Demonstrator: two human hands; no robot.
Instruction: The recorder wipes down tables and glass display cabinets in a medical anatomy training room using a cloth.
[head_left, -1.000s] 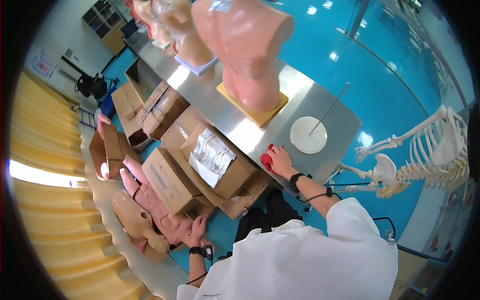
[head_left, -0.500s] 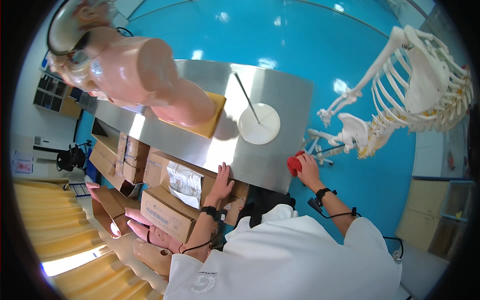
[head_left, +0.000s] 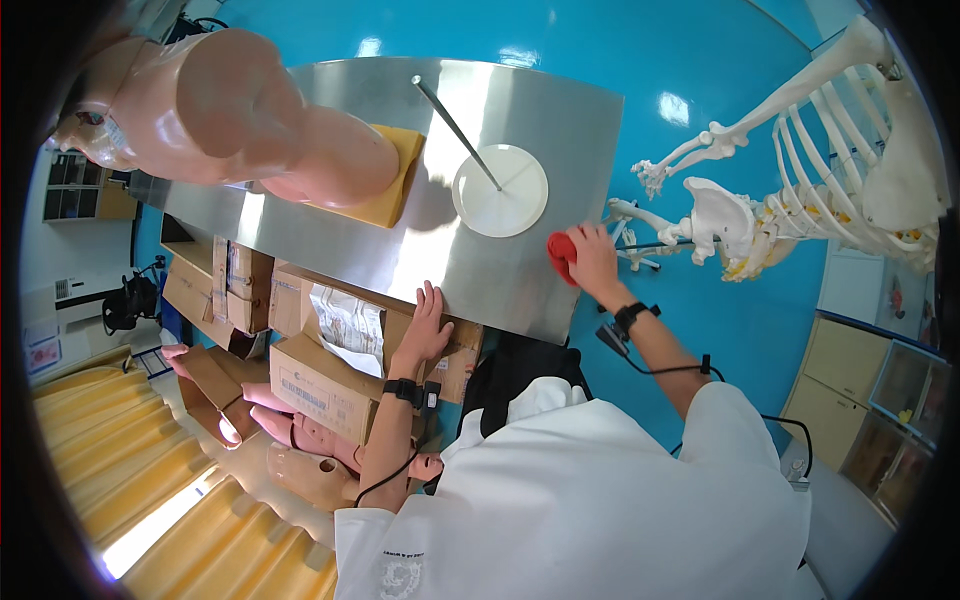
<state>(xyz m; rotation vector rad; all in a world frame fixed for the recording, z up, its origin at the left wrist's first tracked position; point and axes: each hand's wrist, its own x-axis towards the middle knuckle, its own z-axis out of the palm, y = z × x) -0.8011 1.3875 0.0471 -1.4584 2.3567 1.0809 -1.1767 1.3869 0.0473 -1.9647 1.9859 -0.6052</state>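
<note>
My right hand [head_left: 594, 265] is closed around a red, rounded object [head_left: 561, 257] whose exact kind I cannot make out. Hand and object are at the right edge of the metal table [head_left: 510, 295]. Flat and with the fingers apart, my left hand [head_left: 425, 325] lies at the table's near edge, holding nothing. Beyond my hands, a round white base [head_left: 500, 215] sits on the tabletop. From it a thin metal rod [head_left: 452, 126] rises at a slant. To the left stands a skin-coloured anatomical torso model [head_left: 240, 110] on a yellow base [head_left: 400, 172].
A white skeleton model [head_left: 725, 215] stands right of the table. Cardboard boxes [head_left: 320, 385], one with a printed sheet [head_left: 350, 330] on it, are left of my left forearm. Pink body models [head_left: 325, 435] lie beside yellow curtains [head_left: 120, 440]. Cabinets [head_left: 825, 375] are at the right.
The view has shifted, so the table sits higher in the picture. My right hand has carried the red object slightly farther in over the tabletop. My left hand stays near the table edge.
</note>
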